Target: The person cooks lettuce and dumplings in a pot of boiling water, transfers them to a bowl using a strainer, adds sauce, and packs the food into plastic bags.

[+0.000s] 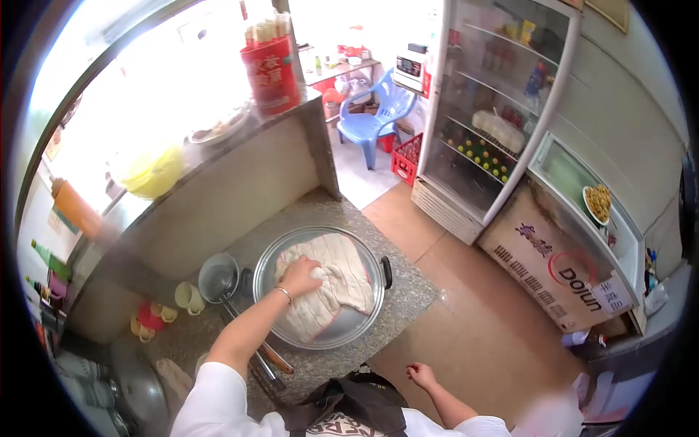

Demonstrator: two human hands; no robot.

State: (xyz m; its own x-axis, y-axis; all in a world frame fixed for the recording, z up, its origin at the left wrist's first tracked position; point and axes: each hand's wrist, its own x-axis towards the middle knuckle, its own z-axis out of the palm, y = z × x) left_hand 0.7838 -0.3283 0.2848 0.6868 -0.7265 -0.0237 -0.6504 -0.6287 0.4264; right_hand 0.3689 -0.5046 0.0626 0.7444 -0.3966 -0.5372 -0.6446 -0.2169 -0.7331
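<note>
A wide metal pan (263,306) with dark handles stands on the stone counter. Inside it a whitish cloth (342,273) with thin stripes and a reddish edge lies spread out and wrinkled. My left hand (298,277), a bracelet at its wrist, presses down on the cloth with fingers bent around a bunched white part of it. What lies beneath the cloth is hidden. Away from the counter, my right hand (421,375) hangs low over the floor, its fingers curled in and nothing visible in them.
Left of the pan are a metal strainer (218,278), a cream mug (189,298) and long-handled utensils (277,358). A ledge holds a red chopstick tub (271,76) and a yellow bowl (151,171). Beyond stand a blue chair (375,116), a glass-door fridge (466,197) and a chest freezer (546,255).
</note>
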